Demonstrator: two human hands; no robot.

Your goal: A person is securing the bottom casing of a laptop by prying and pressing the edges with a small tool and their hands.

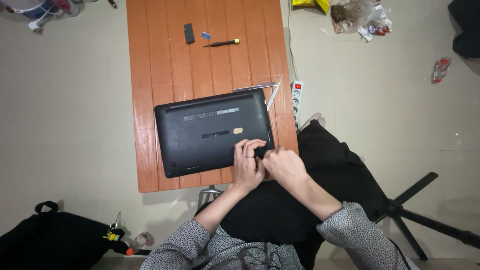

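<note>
two hands are working the near right corner of a black laptop [212, 132] that lies bottom up on a small orange table [145, 60]. left hand [248, 166] rests flat on the case with fingers spread, pinning it down. right hand [282, 165] is curled into a fist around a thin tool whose tip pokes up by the laptop's right edge; can't tell exactly what kind it is. if that's a screw or seam job, i'd say keep the tool square and the pressure steady so it doesn't slip and gouge the plastic, with the flat hand stopping any sliding. spare screwdriver [221, 43], a small black part [189, 33] and a thin metal strip [255, 87] sit further up the table.
</note>
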